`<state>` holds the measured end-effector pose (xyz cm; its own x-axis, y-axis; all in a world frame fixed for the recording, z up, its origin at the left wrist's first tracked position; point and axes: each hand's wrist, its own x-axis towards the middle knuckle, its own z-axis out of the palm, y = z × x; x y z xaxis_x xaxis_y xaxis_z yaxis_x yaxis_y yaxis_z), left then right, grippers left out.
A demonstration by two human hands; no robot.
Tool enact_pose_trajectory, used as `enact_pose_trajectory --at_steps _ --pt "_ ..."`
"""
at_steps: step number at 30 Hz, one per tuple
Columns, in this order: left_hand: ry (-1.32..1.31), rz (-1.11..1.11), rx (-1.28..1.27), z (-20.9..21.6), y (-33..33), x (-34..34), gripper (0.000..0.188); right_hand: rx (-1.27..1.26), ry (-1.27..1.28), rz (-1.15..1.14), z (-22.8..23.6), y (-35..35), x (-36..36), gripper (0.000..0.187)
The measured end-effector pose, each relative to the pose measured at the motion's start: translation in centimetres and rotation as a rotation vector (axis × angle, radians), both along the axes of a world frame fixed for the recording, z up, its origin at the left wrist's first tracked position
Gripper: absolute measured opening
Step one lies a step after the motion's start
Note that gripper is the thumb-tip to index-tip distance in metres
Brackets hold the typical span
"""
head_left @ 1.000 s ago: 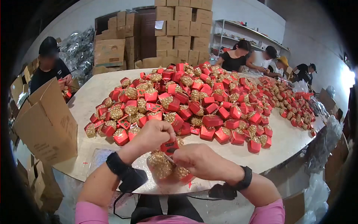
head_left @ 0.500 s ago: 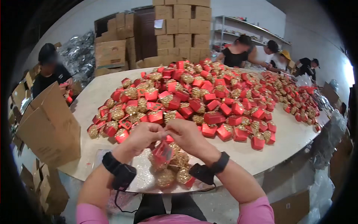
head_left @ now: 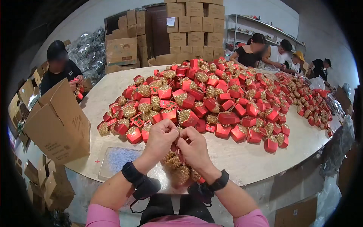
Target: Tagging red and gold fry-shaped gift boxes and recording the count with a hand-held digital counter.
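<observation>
Both hands meet in front of me, close above the near table edge. My left hand (head_left: 159, 140) is closed, its thumb and fingertips pinching a thin string (head_left: 179, 127). Right against it, my right hand (head_left: 193, 148) is also closed in a pinch on the same string. Below the fingers sit several glittery gold ornaments (head_left: 179, 175) with red bases, partly covered by my hands and wrists. I cannot tell whether the string is attached to one of them. Beyond my fingers lies a large heap of red-and-gold ornaments (head_left: 228, 118).
A flat clear tray of pale thin strands (head_left: 121, 160) lies left of my hands on the white table (head_left: 242, 166). An opened cardboard box (head_left: 62, 126) stands at the left edge. Several people work around the table, one (head_left: 62, 72) at the left. Stacked cartons (head_left: 194, 30) rise behind.
My hands have lowered slightly and drawn closer together, their fingertips still pinched. The red piece that hung below them is now hidden. The tray of strands has come into fuller view.
</observation>
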<state>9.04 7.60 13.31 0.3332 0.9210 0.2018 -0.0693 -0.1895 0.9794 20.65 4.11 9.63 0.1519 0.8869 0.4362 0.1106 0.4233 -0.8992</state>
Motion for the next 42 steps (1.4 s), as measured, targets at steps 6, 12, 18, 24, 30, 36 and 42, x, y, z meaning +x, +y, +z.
enact_pose_trajectory --at_steps 6,12,18,24,30,36,42 --pt "-0.041 -0.131 -0.137 0.0 0.0 -0.3 0.007 -0.030 0.293 0.015 0.6 -0.2 1.1 0.009" --pt "-0.137 -0.124 -0.235 0.4 -0.2 -0.1 0.007 0.006 0.350 0.074 0.6 0.0 0.6 0.006" --pt "-0.203 -0.163 -0.278 0.8 0.2 -0.4 0.005 0.016 0.094 0.043 0.5 0.4 1.1 0.002" --pt "-0.219 -0.140 -0.365 1.2 0.5 -1.1 0.004 0.086 0.081 0.115 0.8 0.4 0.6 0.012" --pt "-0.135 -0.077 -0.324 1.1 0.8 -0.8 0.005 0.057 -0.092 0.172 1.0 0.5 1.5 0.011" --pt "-0.171 -0.151 -0.330 0.4 0.9 -1.6 0.004 -0.158 0.089 0.367 1.6 0.6 1.2 0.008" --pt "-0.112 -0.281 -0.421 -1.7 1.7 -2.2 0.012 0.068 0.094 0.282 3.0 0.4 3.2 0.002"
